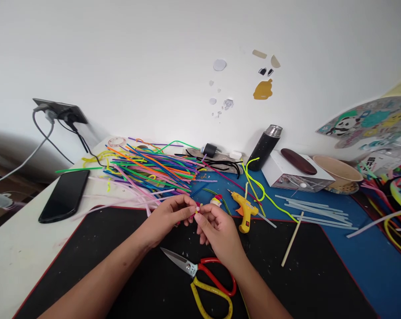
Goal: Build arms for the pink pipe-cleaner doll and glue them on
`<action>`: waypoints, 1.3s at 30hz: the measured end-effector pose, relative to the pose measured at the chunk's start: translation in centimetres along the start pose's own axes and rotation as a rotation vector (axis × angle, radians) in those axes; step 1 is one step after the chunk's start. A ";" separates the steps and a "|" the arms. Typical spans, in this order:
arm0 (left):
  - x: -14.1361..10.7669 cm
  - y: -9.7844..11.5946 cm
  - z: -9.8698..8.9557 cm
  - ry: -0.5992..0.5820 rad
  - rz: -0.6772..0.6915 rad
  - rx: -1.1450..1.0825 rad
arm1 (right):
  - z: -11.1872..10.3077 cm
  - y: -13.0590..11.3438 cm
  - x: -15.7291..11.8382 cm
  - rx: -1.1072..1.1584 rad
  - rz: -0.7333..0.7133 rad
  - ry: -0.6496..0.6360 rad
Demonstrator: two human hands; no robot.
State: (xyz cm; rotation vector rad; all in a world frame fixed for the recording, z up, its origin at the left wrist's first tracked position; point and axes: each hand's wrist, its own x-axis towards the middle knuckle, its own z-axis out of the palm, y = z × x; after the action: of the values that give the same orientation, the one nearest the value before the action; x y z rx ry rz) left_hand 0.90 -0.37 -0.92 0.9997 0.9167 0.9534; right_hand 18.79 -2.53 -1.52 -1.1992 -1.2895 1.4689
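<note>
Between the fingertips of both hands is a small pink, white and yellow piece [197,208], mostly covered, its exact kind unclear. My left hand [173,213] pinches it from the left, thumb against forefinger. From the right, my right hand [216,223] closes on the same piece with thumb and fingers. Just below the hands, scissors [216,283] with one red and one yellow handle lie on the black mat [134,274], blades pointing up and left. Beyond my right hand sits a small red, white and yellow figure [216,200], beside a yellow glue gun [245,210].
A heap of coloured pipe cleaners [157,164] lies behind the hands. To the left is a black phone [64,195]. On the right are clear glue sticks [320,210], a wooden stick [292,239], a black thermos [265,146], a white box [286,175] and a beige bowl [340,170].
</note>
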 end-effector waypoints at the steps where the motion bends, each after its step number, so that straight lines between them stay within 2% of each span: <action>1: 0.0 -0.1 0.0 -0.007 -0.008 -0.009 | 0.0 -0.1 0.0 0.003 0.003 -0.001; 9: 0.1 -0.2 -0.3 -0.045 -0.070 -0.109 | -0.1 -0.5 0.0 0.024 0.026 -0.013; 13: 0.1 -0.1 -0.4 -0.020 -0.091 -0.142 | -0.2 -0.3 0.1 0.025 0.027 -0.020; 19: 0.7 0.1 -1.1 0.147 -0.045 -0.227 | -0.2 -0.4 -0.1 0.035 0.047 -0.009; 23: 1.1 0.5 -2.3 0.295 0.054 -0.295 | -0.2 -0.5 -0.1 0.035 0.055 0.000; 25: 1.2 0.7 -2.6 0.332 0.093 -0.314 | -0.2 -0.5 0.0 0.034 0.056 0.002; 32: 1.2 0.5 -2.4 0.278 0.046 -0.268 | -0.3 -0.3 0.1 0.027 0.044 0.011; 39: 1.2 0.4 -2.3 0.299 0.031 -0.231 | -0.4 -0.4 0.1 0.028 0.036 0.024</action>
State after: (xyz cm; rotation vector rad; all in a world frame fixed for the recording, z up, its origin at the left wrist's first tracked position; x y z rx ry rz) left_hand -1.00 1.46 -1.36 0.6877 1.0128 1.2274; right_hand 19.12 -2.29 -1.19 -1.2236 -1.2339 1.4893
